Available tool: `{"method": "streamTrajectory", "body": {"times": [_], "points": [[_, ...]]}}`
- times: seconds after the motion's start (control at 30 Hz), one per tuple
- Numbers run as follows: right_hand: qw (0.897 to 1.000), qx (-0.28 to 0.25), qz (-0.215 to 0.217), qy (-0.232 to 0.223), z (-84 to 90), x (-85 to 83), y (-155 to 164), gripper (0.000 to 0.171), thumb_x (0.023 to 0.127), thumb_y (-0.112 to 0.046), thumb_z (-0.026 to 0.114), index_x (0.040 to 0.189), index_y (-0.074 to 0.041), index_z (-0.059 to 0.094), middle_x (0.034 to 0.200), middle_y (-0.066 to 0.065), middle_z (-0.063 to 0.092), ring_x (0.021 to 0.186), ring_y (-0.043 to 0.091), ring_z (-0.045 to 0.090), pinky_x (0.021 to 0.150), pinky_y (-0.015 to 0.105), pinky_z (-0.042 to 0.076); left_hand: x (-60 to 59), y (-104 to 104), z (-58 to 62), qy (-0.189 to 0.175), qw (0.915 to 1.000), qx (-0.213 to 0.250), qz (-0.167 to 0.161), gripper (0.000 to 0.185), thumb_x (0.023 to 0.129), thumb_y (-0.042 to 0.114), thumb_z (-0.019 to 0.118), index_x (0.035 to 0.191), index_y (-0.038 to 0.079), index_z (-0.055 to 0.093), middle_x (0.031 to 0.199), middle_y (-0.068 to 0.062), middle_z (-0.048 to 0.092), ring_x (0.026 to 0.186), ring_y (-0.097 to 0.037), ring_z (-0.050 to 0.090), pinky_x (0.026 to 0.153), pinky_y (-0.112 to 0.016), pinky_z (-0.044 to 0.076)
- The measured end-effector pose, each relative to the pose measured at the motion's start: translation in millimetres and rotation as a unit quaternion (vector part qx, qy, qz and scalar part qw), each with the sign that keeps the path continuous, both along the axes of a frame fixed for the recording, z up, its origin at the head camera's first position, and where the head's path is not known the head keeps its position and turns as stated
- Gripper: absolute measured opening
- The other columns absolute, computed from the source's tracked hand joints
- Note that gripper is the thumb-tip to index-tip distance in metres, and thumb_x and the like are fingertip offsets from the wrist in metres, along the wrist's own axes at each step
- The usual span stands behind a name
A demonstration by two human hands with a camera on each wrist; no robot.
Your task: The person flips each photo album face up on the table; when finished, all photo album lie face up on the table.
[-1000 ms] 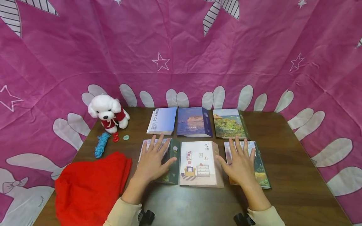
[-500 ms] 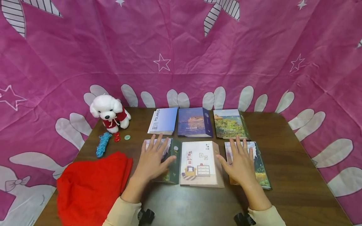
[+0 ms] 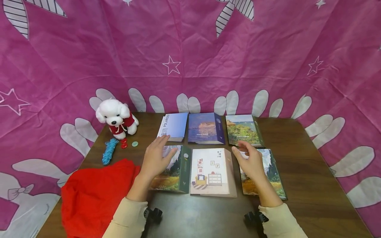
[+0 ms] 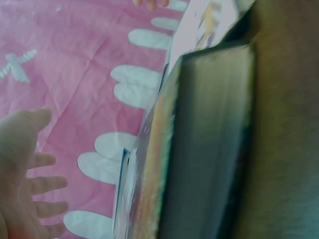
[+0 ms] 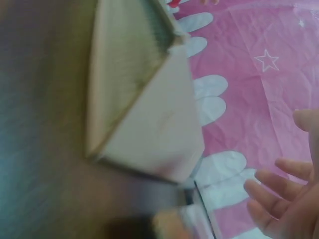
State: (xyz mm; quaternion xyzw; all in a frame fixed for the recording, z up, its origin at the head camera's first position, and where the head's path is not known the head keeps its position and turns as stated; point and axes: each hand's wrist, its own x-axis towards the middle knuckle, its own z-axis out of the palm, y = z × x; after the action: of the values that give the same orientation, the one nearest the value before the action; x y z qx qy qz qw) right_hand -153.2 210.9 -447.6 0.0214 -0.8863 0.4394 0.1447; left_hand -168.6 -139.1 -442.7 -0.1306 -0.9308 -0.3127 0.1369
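Note:
My left hand [image 3: 154, 159] hovers over a dark green photo album [image 3: 172, 177] with a landscape cover at the front left. Its palm faces inward and it holds nothing; the left wrist view shows those fingers apart from the album's thick page edge [image 4: 204, 144]. Over a similar landscape album [image 3: 274, 177] at the front right is my right hand [image 3: 251, 162], fingers loosely bent, also holding nothing. Between the hands lies a white album [image 3: 211, 172] with a furniture drawing. Behind stand in a row a pale blue POLAROID album [image 3: 175, 126], a purple one [image 3: 202, 129] and a green garden one [image 3: 241, 130].
On the left of the wooden table [image 3: 315, 191] sits a white plush dog [image 3: 114, 114]. Near it are a blue cord bundle [image 3: 109, 152], red buttons [image 3: 123, 143] and a green button [image 3: 135, 143]. Red cloth [image 3: 98, 198] lies at front left. A pink curtain [image 3: 202, 49] hangs behind.
Both hands have gone from lying flat with spread fingers over the front albums to raised, with palms turned toward each other. The albums have stayed in place.

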Motion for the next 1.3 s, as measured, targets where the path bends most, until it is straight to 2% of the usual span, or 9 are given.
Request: {"method": "streamTrajectory", "body": {"times": [0.2, 0.43, 0.6, 0.7, 0.8, 0.87, 0.97, 1.1, 1.3], "points": [[0.993, -0.089, 0.038, -0.071, 7.5, -28.2, -14, 0.054, 0.102, -0.042, 0.06, 0.139, -0.003, 0.057, 0.132, 0.019, 0.063, 0.118, 0.033, 0.061, 0.101, 0.049, 0.049, -27.2, -3, 2.3, -0.043, 0.9973, 0.059, -0.007, 0.061, 0.1, 0.042, 0.06, 0.148, 0.006, 0.05, 0.153, -0.016, 0.047, 0.142, -0.035, 0.042, 0.115, -0.06, 0.032], [0.965, -0.198, 0.078, -0.154, 16.2, -62.5, -42, 0.055, 0.103, -0.036, 0.06, 0.146, -0.003, 0.049, 0.136, 0.023, 0.059, 0.122, 0.04, 0.059, 0.105, 0.051, 0.047, -57.3, -8, 6.7, -0.073, 0.9931, 0.091, -0.007, 0.059, 0.103, 0.041, 0.056, 0.15, 0.006, 0.048, 0.156, -0.018, 0.043, 0.143, -0.037, 0.039, 0.115, -0.059, 0.031], [0.95, -0.232, 0.119, -0.175, 18.4, -87.0, -67, 0.055, 0.104, -0.03, 0.058, 0.149, 0.0, 0.045, 0.141, 0.025, 0.055, 0.129, 0.041, 0.055, 0.109, 0.051, 0.043, -76.2, -15, -1.1, -0.116, 0.9837, 0.137, 0.002, 0.057, 0.106, 0.041, 0.05, 0.151, 0.007, 0.046, 0.157, -0.017, 0.04, 0.146, -0.037, 0.034, 0.118, -0.056, 0.028], [0.949, -0.235, 0.11, -0.177, 16.1, -100.7, -77, 0.056, 0.104, -0.032, 0.058, 0.148, -0.001, 0.046, 0.141, 0.023, 0.055, 0.13, 0.038, 0.054, 0.11, 0.049, 0.043, -85.1, -16, -9.6, -0.126, 0.9794, 0.158, 0.004, 0.058, 0.107, 0.043, 0.046, 0.151, 0.005, 0.046, 0.157, -0.017, 0.04, 0.147, -0.036, 0.033, 0.12, -0.053, 0.026], [0.953, -0.231, 0.092, -0.176, 11.5, -110.0, -88, 0.058, 0.103, -0.033, 0.059, 0.149, -0.001, 0.045, 0.14, 0.02, 0.056, 0.129, 0.036, 0.055, 0.109, 0.047, 0.044, -91.2, -17, -17.7, -0.129, 0.9774, 0.167, 0.015, 0.058, 0.107, 0.043, 0.045, 0.149, 0.004, 0.047, 0.157, -0.018, 0.04, 0.146, -0.036, 0.033, 0.12, -0.052, 0.025], [0.951, -0.235, 0.093, -0.18, 6.7, -113.7, -95, 0.059, 0.103, -0.032, 0.059, 0.15, -0.001, 0.044, 0.141, 0.02, 0.056, 0.128, 0.036, 0.055, 0.109, 0.047, 0.044, -93.5, -18, -21.5, -0.134, 0.9763, 0.169, 0.022, 0.058, 0.107, 0.043, 0.045, 0.149, 0.003, 0.047, 0.156, -0.018, 0.04, 0.146, -0.037, 0.034, 0.12, -0.052, 0.025], [0.949, -0.225, 0.114, -0.19, -3.5, -116.5, -108, 0.061, 0.103, -0.03, 0.058, 0.152, 0.001, 0.04, 0.146, 0.021, 0.052, 0.129, 0.036, 0.054, 0.109, 0.045, 0.044, -95.2, -19, -25.6, -0.152, 0.9727, 0.173, 0.029, 0.06, 0.106, 0.045, 0.046, 0.15, 0.004, 0.047, 0.157, -0.018, 0.039, 0.146, -0.037, 0.033, 0.12, -0.052, 0.024], [0.942, -0.207, 0.162, -0.207, -17.0, -115.9, -125, 0.062, 0.104, -0.025, 0.058, 0.154, 0.004, 0.035, 0.152, 0.022, 0.046, 0.135, 0.037, 0.05, 0.112, 0.044, 0.041, -94.4, -23, -30.2, -0.196, 0.9608, 0.193, 0.028, 0.065, 0.105, 0.048, 0.046, 0.154, 0.007, 0.041, 0.162, -0.016, 0.033, 0.15, -0.036, 0.027, 0.122, -0.051, 0.021], [0.908, -0.24, 0.223, -0.261, -25.4, -111.3, -150, 0.07, 0.105, -0.028, 0.057, 0.16, -0.003, 0.022, 0.163, 0.016, 0.031, 0.149, 0.03, 0.031, 0.121, 0.043, 0.027, -90.2, -25, -34.4, -0.229, 0.9477, 0.221, 0.02, 0.07, 0.104, 0.049, 0.05, 0.158, 0.008, 0.035, 0.162, -0.016, 0.032, 0.149, -0.036, 0.028, 0.122, -0.05, 0.02]]}}
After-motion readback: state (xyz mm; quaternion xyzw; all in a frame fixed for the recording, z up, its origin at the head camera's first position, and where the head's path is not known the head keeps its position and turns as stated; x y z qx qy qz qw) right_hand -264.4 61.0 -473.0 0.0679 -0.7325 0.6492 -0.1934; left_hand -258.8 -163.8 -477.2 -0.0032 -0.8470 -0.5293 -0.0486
